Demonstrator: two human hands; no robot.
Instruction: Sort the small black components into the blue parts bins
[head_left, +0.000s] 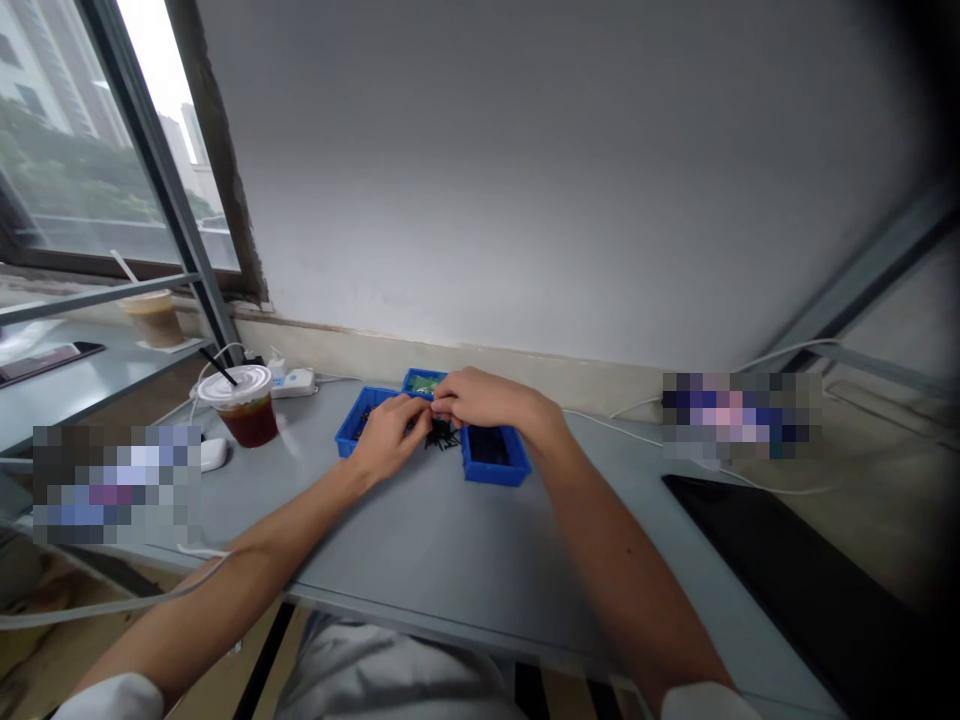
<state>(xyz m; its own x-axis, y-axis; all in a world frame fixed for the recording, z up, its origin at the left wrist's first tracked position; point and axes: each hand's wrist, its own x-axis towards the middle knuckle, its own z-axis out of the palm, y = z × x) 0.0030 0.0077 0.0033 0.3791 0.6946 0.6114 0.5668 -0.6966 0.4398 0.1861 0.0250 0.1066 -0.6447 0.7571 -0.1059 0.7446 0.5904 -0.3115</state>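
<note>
My left hand (pixel 391 432) is over the right side of a blue bin (pixel 346 436) with small dark parts in it. My right hand (pixel 472 397) meets it fingertip to fingertip, above the gap between the bins. Both hands have their fingers pinched together; whatever they hold is too small to make out. Beneath them, a pile of thin black pieces (pixel 442 436) lies on the grey table (pixel 420 540). To the right sits a second blue bin (pixel 496 472) with dark contents. Behind the hands, a third blue bin (pixel 410 377) holds something green, partly covered by my right hand.
A lidded cup of dark red drink (pixel 253 418) stands at the left, near a white power strip (pixel 294 382) and a white object (pixel 214 454). At the right lies a black flat panel (pixel 780 560). White cables run along the wall. Two areas are pixelated.
</note>
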